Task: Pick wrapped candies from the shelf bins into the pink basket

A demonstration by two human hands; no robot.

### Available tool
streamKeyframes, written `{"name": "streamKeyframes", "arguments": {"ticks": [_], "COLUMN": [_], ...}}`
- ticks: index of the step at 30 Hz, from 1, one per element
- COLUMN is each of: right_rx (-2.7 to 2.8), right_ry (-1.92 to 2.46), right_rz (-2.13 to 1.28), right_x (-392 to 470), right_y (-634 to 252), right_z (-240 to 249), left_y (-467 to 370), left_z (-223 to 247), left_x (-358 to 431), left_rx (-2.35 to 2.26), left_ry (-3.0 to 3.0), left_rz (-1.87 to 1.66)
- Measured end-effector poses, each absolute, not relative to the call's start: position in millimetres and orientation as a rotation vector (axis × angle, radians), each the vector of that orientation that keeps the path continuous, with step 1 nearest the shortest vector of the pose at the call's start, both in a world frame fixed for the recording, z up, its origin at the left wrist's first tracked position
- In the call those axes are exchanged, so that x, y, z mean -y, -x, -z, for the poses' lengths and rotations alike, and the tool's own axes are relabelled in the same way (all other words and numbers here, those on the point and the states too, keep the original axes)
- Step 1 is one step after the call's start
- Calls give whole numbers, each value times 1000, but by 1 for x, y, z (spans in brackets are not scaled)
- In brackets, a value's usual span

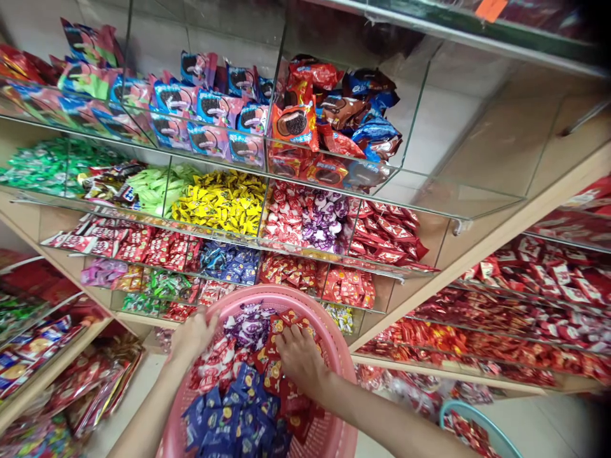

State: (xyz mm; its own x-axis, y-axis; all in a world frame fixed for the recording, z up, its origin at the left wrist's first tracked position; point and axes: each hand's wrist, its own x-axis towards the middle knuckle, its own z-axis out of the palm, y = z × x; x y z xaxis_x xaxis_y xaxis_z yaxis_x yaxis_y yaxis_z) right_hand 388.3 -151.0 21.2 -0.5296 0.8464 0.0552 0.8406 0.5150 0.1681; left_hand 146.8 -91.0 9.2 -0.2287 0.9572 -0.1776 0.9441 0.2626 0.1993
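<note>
A pink plastic basket [344, 356] holds wrapped sweets in groups: purple-and-white ones [245, 326] at the far side, red-and-white ones [214, 364] at the left, dark blue packets [233, 413] near me and red packets [274, 372] on the right. My left hand [195, 334] is at the basket's left rim, its fingers curled over the edge. Inside the basket, my right hand [300, 357] rests on the red packets with its fingers bent down; whether it grips any packet is hidden.
Glass shelves [214, 162] of sorted sweets and biscuits rise in front. More shelves of red sweets [477, 337] stand at the right, others at the lower left. A teal basket [477, 416] sits on the floor, lower right.
</note>
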Motion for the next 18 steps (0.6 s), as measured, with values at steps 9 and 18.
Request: {"name": "streamKeyframes", "arguments": {"ticks": [9,18], "right_rx": [-2770,-2669], "right_ry": [-1634,-2314], "right_rz": [-92,617], "right_x": [122,15], "right_y": [-396,-412], "right_z": [-63,-43], "left_y": [-146,-149], "left_z": [-7,-11], "left_x": [90,91], "left_rx": [-2284,-2275], "left_ry": [-1756,-1764], "left_rz": [-68,-80]}}
